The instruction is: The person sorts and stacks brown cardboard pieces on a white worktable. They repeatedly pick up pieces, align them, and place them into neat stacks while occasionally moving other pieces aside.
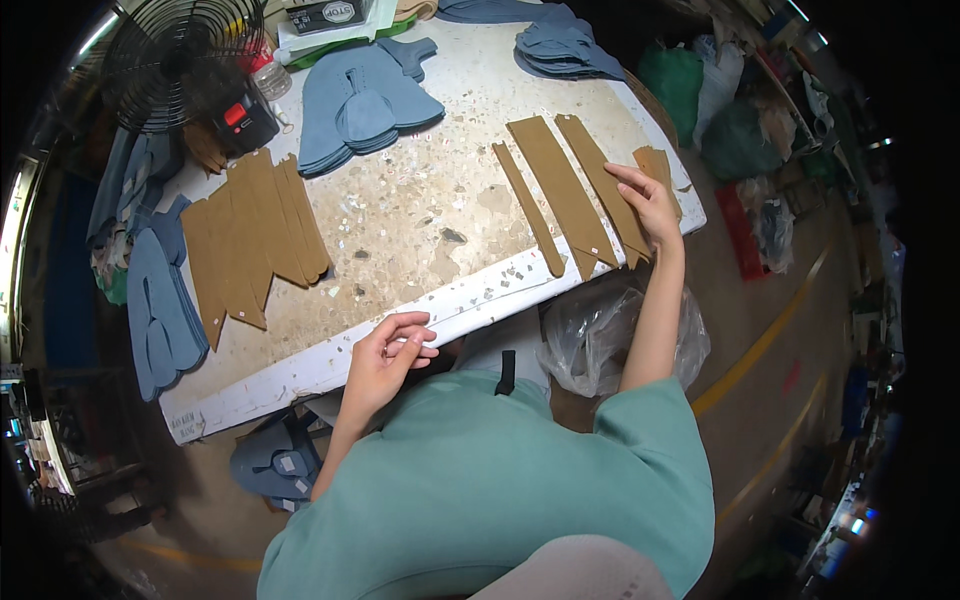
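Observation:
My right hand (652, 208) reaches over the right side of the worktable, its fingers stretched out and touching a brown strip (597, 180) of leather-like material. Left of that strip lie a wider brown strip (562, 195) and a narrow brown strip (528, 210), side by side. Another brown piece (655, 165) is partly hidden behind my right hand. At the table's front edge, my left hand (385, 352) is closed, thumb against curled fingers; whether a small thing sits between them cannot be made out. Small white labels show on several brown pieces.
The white worktable (330, 365) is scuffed and dotted with bits. Brown pieces (250, 230) overlap at left; stacked blue-grey pieces lie at the back (360, 110), back right (560, 50) and left edge (165, 310). A black fan (180, 55) stands back left. A clear plastic bag (590, 345) hangs below.

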Tool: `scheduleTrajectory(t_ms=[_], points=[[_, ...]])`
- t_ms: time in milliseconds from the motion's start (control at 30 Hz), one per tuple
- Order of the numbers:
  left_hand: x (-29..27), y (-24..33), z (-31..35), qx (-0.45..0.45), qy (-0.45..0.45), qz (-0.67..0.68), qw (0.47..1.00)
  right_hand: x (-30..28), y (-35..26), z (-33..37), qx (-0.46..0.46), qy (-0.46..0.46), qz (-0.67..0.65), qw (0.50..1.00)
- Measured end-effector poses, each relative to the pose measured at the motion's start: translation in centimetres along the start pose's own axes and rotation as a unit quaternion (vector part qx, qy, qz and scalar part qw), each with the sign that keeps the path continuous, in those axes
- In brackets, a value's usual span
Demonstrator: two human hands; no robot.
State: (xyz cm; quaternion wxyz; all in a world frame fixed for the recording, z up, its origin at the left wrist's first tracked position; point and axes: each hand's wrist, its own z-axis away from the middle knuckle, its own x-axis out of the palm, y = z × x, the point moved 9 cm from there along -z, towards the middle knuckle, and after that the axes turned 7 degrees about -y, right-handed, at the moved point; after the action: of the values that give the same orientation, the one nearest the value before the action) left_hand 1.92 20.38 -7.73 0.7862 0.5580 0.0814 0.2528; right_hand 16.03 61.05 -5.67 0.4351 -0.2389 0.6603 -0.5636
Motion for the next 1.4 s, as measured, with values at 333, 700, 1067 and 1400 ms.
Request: scheduleTrajectory(t_ms=[333, 700, 1067, 1400], points=[[0.2, 0.0, 0.1, 0.003, -0.013, 0.008, 1.0, 2.8, -3.7, 2.9, -0.056, 0.14, 0.375, 0.915], [-8.4, 3.5, 4.2, 0.151, 0.092, -0.056, 0.983, 3.2, -5.1, 2.2, -0.098, 0.136, 0.45, 0.877], [-19.0, 10.0, 8.5, 0.187, 0.392, -0.393, 0.81, 28.3, -21.6, -0.2, -0.328, -0.094, 0.217, 0.914], [-18.7, 9.3, 3.9, 0.152, 0.358, -0.517, 0.762, 43.9, -19.9, -2.3, -0.365, -0.168, 0.328, 0.855]])
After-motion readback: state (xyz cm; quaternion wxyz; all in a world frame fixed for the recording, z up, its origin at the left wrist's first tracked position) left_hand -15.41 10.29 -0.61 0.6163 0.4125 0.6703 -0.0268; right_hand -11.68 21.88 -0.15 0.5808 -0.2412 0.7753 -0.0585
